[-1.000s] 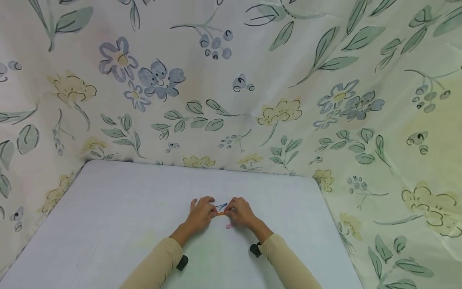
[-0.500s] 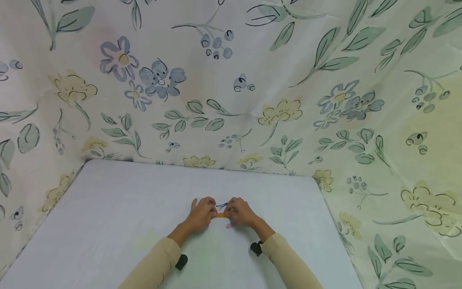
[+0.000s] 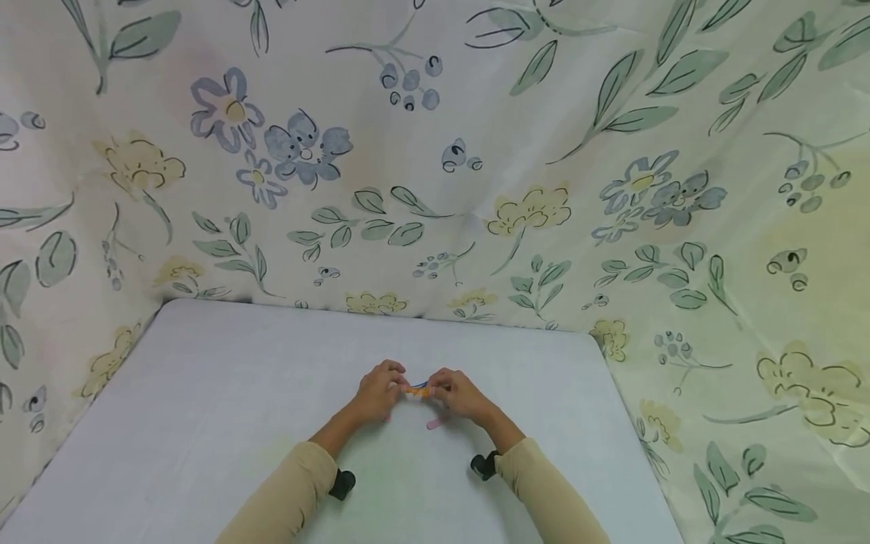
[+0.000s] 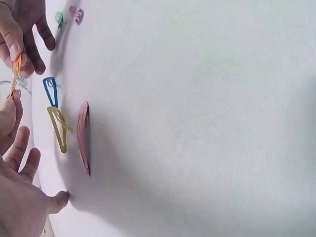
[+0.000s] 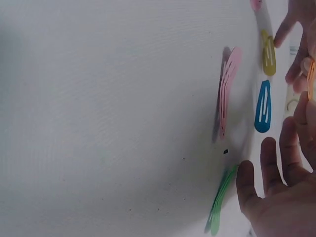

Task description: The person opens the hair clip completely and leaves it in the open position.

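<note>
In the head view, both hands meet over the table, with an orange snap hair clip point(image 3: 418, 391) between them. My left hand point(image 3: 377, 391) pinches one end of it. My right hand point(image 3: 464, 396) pinches the other end between thumb and finger. The same orange clip point(image 4: 16, 76) is edge-on at the left border of the left wrist view, held above the table. A blue hair clip point(image 5: 263, 107) and a yellow one point(image 5: 268, 53) lie just beyond it. One pink hair clip point(image 4: 83, 139) lies near the left hand, another pink clip point(image 5: 228, 91) nearer the right.
A green hair clip point(image 5: 222, 201) lies beside the right hand's fingers. The white table point(image 3: 224, 408) reaches a floral curtain point(image 3: 408, 249) at its back and sides. Dark wrist cameras point(image 3: 343, 484) hang under both cuffs.
Both hands have moved up and slightly away, carrying the orange hair clip. The clip has turned and now overlaps the blue one in the head view. A second pink clip shows below my left hand.
</note>
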Motion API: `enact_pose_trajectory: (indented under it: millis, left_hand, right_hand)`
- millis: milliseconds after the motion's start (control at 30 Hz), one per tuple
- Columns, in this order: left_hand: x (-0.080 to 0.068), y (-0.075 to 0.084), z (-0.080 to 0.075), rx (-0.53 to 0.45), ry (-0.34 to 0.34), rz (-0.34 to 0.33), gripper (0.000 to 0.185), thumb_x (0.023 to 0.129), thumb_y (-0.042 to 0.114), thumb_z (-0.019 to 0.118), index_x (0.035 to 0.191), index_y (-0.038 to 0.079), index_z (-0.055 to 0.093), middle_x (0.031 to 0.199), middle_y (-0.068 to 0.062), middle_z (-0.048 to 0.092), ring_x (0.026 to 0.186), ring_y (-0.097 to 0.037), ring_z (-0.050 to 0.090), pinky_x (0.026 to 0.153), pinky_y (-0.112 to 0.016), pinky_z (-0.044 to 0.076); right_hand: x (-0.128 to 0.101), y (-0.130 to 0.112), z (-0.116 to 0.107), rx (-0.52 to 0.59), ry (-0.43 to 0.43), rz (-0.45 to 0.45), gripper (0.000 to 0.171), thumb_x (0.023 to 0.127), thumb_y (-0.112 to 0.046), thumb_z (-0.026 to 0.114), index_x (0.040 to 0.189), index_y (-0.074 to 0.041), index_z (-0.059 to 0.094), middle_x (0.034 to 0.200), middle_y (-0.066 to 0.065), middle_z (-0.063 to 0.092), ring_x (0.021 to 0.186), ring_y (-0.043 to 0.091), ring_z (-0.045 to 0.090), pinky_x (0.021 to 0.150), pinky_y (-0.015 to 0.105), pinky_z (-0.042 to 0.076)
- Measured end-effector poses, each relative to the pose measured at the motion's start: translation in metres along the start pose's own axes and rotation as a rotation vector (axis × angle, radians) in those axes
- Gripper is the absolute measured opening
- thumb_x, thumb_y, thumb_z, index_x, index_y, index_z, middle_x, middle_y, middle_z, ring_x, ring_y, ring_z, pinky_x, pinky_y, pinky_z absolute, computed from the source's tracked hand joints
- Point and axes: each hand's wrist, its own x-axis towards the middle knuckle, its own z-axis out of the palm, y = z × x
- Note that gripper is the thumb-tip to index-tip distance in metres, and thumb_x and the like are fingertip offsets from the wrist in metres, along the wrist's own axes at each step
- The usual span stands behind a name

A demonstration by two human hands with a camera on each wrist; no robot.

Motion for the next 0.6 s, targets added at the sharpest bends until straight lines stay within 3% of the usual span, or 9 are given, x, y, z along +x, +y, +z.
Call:
enact_pose_trajectory:
  millis: [367, 600]
  left_hand:
    - [0.001, 0.003, -0.007, -0.140, 0.020, -0.011, 0.009, 0.094, 0.003, 0.063, 0.088, 0.003, 0.070, 0.124, -0.017, 0.053, 0.123, -0.038, 0.046, 0.105, -0.056, 0.034]
    - [0.003, 0.001, -0.009, -0.148, 0.024, 0.000, 0.011, 0.094, 0.002, 0.064, 0.085, 0.003, 0.070, 0.123, -0.018, 0.053, 0.122, -0.039, 0.047, 0.104, -0.057, 0.035]
  right_hand:
    - [0.001, -0.008, -0.002, 0.062, 0.019, 0.008, 0.016, 0.098, -0.010, 0.058, 0.097, -0.005, 0.073, 0.113, 0.003, 0.062, 0.101, 0.020, 0.055, 0.080, 0.035, 0.046]
    - [0.002, -0.011, -0.002, 0.061, 0.048, 0.029, 0.016, 0.098, -0.010, 0.060, 0.095, -0.007, 0.075, 0.112, 0.003, 0.063, 0.102, 0.020, 0.057, 0.080, 0.034, 0.048]
